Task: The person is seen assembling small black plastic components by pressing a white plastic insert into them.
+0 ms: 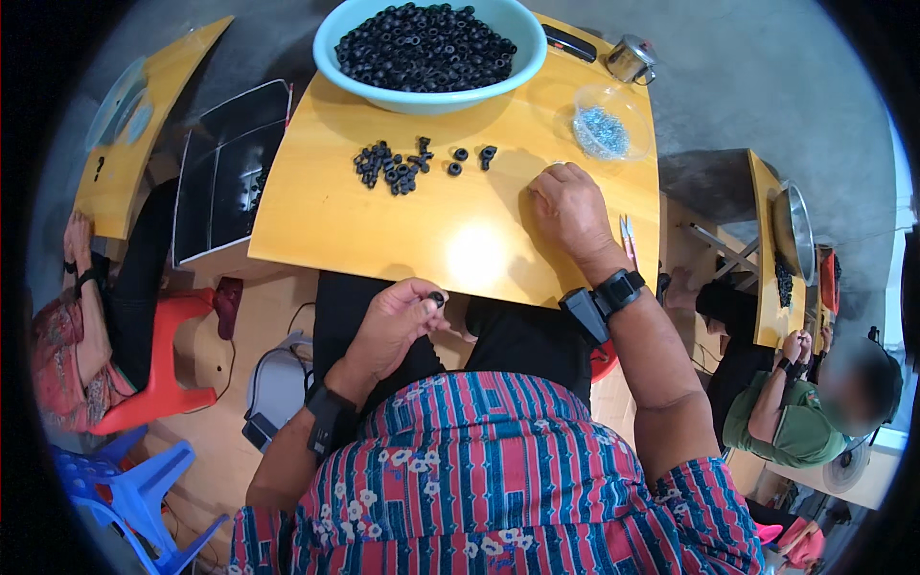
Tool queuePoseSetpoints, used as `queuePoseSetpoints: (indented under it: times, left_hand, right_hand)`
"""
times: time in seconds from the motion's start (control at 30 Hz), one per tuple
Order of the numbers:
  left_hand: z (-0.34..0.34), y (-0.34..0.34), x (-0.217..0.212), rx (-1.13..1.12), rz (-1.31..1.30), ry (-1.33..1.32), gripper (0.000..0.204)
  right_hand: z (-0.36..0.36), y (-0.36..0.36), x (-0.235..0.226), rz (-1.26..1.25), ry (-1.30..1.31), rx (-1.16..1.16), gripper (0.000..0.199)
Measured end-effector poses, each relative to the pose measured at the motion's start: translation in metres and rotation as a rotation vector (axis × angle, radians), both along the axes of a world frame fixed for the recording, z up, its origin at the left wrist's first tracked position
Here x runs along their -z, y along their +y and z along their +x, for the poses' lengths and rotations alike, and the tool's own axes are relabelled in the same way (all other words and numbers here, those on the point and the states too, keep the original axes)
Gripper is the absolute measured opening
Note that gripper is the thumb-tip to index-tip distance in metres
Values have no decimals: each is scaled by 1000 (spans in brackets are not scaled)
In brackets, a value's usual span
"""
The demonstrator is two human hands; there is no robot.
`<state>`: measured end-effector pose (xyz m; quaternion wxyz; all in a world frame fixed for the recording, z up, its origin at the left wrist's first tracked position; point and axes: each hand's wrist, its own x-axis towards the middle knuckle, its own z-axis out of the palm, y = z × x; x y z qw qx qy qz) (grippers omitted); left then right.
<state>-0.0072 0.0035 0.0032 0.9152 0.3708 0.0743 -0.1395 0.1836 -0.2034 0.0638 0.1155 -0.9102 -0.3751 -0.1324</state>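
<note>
Piece handling: better to pinch the small black piece (437, 299) lightly at its side, so the end remains uncovered and turning is easy.
Piece look: dark, roundish; finer detail is too small to tell.
Piece place: in the left hand (388, 326), near the table (355, 240) edge.
Left fingers: narrow, holding the piece.
Right hand (573, 206): fingers bent at the table; I cannot tell whether they hold something.

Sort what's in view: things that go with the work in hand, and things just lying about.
Seemingly part of the work:
- small black piece in the left hand
- loose black pieces
- light-blue basin of similar pieces
- clear tub of silvery bits

Probably just lying about:
- metal cup
- black case
- blue stool
</note>
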Motion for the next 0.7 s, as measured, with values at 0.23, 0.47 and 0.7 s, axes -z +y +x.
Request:
queuePoseSetpoints:
  times: [0.23, 0.47, 0.7]
  left_hand:
    - [7, 1, 2, 31, 70, 36, 14]
    - [6, 0, 0, 4, 70, -18, 16]
    - [2, -1, 1, -12, 130, -32, 18]
  right_hand:
    - [-14, -3, 14, 129, 34, -137, 13]
    - [-28, 8, 16, 166, 171, -114, 12]
    - [-85, 35, 12, 602, 737, -83, 9]
